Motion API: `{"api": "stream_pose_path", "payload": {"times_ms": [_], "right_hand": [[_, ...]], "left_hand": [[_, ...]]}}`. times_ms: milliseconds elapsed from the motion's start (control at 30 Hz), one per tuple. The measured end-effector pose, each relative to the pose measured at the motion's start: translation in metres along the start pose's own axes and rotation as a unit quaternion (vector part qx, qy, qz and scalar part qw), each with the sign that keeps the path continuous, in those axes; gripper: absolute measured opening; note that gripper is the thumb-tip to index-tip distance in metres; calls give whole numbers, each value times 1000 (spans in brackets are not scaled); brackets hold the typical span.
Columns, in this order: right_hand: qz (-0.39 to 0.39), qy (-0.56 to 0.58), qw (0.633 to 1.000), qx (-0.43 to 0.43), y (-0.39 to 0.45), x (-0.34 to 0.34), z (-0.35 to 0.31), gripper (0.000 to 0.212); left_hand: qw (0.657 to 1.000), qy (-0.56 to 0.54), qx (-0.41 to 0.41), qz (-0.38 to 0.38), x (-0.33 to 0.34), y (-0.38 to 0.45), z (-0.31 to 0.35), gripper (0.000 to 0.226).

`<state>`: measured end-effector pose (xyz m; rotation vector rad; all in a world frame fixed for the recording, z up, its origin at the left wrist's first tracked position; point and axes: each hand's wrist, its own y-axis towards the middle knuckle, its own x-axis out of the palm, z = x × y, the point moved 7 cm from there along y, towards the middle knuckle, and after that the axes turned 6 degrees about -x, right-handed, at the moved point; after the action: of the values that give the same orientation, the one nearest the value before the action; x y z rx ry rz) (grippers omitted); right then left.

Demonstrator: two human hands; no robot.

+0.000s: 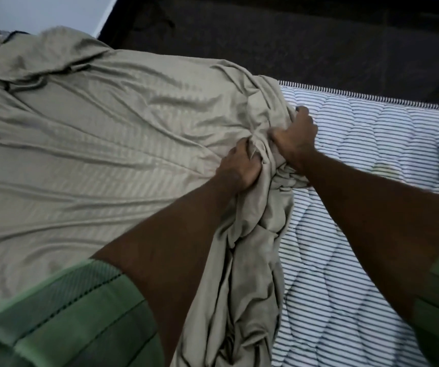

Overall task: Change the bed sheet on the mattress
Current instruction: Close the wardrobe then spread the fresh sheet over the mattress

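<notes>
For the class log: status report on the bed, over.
Left hand and right hand both gripping bunched sheet. Striped mattress bare at right. Nothing blocking.

Bare striped mattress at right, bunched sheet ridge across its near left side.

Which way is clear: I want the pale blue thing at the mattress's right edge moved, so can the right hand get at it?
Probably, once freed: right hand grips bunched khaki sheet; bare striped mattress lies between.
</notes>
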<state>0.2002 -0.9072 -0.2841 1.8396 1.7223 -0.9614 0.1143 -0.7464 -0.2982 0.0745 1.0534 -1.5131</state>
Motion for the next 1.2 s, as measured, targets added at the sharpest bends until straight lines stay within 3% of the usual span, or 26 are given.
{"api": "stream_pose_path", "payload": {"times_ms": [67, 133, 233, 333, 400, 500, 567, 633, 767, 833, 900, 967, 1033, 1133, 1200], "right_hand": [[4, -6, 1000, 13, 11, -17, 8, 63], [73, -33, 996, 26, 26, -48, 4, 50], [222, 26, 971, 83, 40, -101, 12, 61], [231, 101, 964, 85, 28, -106, 30, 66], [257, 69, 957, 113, -7, -101, 54, 61], [327, 52, 911, 246, -86, -81, 105, 55], [313, 127, 909, 246, -125, -54, 115, 52], [234, 184, 935, 191, -136, -31, 103, 46], [101, 252, 943, 194, -130, -23, 92, 43], [120, 190, 953, 205, -127, -43, 105, 42], [187, 150, 943, 232, -140, -77, 128, 38], [274, 128, 921, 247, -166, -109, 154, 29], [341, 139, 895, 252, -194, -135, 184, 43], [293, 216, 878, 311, -220, -138, 219, 44], [276, 205, 891, 295, -232, -137, 219, 59]], "left_hand": [[1000, -18, -22, 2, -1, 2, 2, 84], [999, -22, -33, 1, -3, 7, 0, 94], [999, 15, -32, -6, -4, 6, 1, 89], [995, 103, -11, -11, 5, -8, 4, 74], [986, 156, 34, 50, 3, -22, 12, 64], [947, 203, 147, 202, -1, -56, 30, 48], [922, 186, 222, 257, 6, -81, 40, 35], [916, 160, 279, 242, 21, -102, 44, 25], [924, 182, 268, 203, 56, -133, 30, 42], [935, 210, 222, 181, 71, -146, 17, 66], [933, 250, 208, 154, 89, -161, 8, 82], [921, 293, 219, 132, 109, -178, 6, 87], [914, 309, 236, 113, 129, -195, 9, 89], [896, 349, 254, 102, 153, -213, 15, 86], [890, 369, 239, 124, 164, -223, 17, 78]]}}
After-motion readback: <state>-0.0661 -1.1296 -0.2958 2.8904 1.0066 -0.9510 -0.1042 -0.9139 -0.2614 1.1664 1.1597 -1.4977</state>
